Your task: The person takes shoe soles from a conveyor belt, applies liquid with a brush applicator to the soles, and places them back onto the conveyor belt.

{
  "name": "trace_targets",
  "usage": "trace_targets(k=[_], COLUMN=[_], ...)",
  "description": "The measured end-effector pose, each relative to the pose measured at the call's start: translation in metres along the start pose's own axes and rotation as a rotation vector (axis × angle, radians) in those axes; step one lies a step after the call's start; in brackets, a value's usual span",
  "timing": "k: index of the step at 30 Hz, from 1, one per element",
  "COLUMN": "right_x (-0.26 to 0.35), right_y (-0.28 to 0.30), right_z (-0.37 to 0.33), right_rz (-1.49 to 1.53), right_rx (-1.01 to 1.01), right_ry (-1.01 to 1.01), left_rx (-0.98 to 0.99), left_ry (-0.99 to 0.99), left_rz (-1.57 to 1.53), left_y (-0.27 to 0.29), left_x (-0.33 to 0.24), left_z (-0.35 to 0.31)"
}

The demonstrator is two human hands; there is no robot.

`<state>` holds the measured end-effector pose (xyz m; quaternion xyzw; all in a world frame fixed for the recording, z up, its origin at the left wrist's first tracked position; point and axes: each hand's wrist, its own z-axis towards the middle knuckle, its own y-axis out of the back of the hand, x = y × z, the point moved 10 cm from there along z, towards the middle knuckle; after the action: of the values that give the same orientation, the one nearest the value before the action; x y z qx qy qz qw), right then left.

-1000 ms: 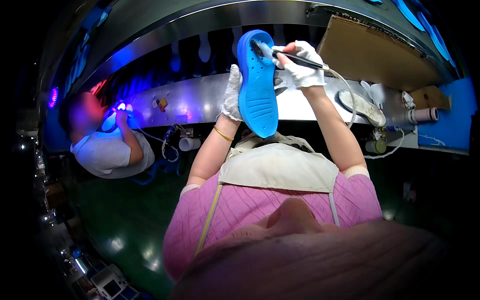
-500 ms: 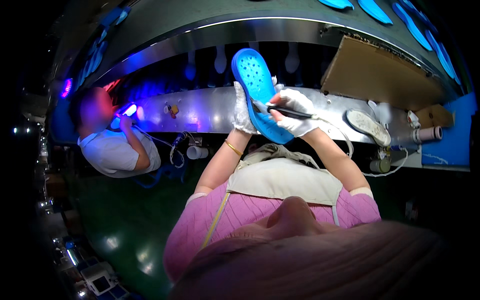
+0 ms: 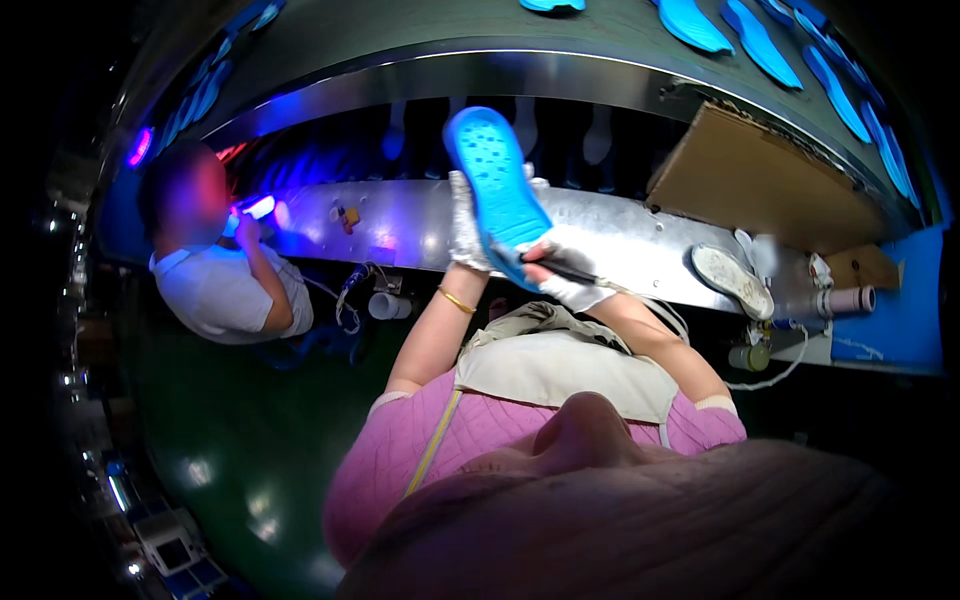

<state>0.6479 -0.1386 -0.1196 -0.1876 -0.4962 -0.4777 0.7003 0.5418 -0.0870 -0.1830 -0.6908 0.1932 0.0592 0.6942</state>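
In front of me a bright blue shoe sole (image 3: 498, 180) is held up at a tilt, its dimpled end pointing away from me. My left hand (image 3: 466, 225), in a whitish glove, is closed round the sole from its left side and beneath, and some of its fingers are hidden behind it. My right hand (image 3: 575, 285), in a white glove with bare fingertips, grips a black pen-like tool (image 3: 568, 269) trailing a pale cord or tube. The tool's tip is by the near end of the sole, but blur hides whether they touch.
Behind the metal ledge (image 3: 385, 200) runs a belt (image 3: 420, 30) carrying several blue soles (image 3: 690, 25). On the right are a cardboard sheet (image 3: 765, 185), a whitish sole (image 3: 733, 280) and a pink cylinder (image 3: 850, 301). A co-worker (image 3: 225, 270) sits at the left.
My right hand and the tool have moved from the middle of the sole to its near end. The sole has shifted slightly left and stands more upright.
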Motion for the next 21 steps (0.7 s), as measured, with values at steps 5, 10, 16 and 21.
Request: trace_targets(k=[5, 10, 16, 21], right_x=[-0.029, -0.032, -0.019, -0.037], right_y=[-0.002, 0.019, -0.034, 0.022], right_z=[0.02, 0.025, 0.016, 0.023], right_rz=[0.324, 0.335, 0.484, 0.323], right_rx=[0.01, -0.12, 0.12, -0.142], right_ry=[-0.421, -0.34, -0.483, -0.232], left_rx=[0.012, 0.02, 0.133, 0.17], left_ry=[-0.143, -0.236, -0.188, -0.268], left_rz=[-0.073, 0.065, 0.085, 0.185], left_y=[-0.004, -0.016, -0.045, -0.056], left_x=[-0.03, -0.018, -0.028, -0.031], left_z=[-0.03, -0.059, -0.036, -0.016])
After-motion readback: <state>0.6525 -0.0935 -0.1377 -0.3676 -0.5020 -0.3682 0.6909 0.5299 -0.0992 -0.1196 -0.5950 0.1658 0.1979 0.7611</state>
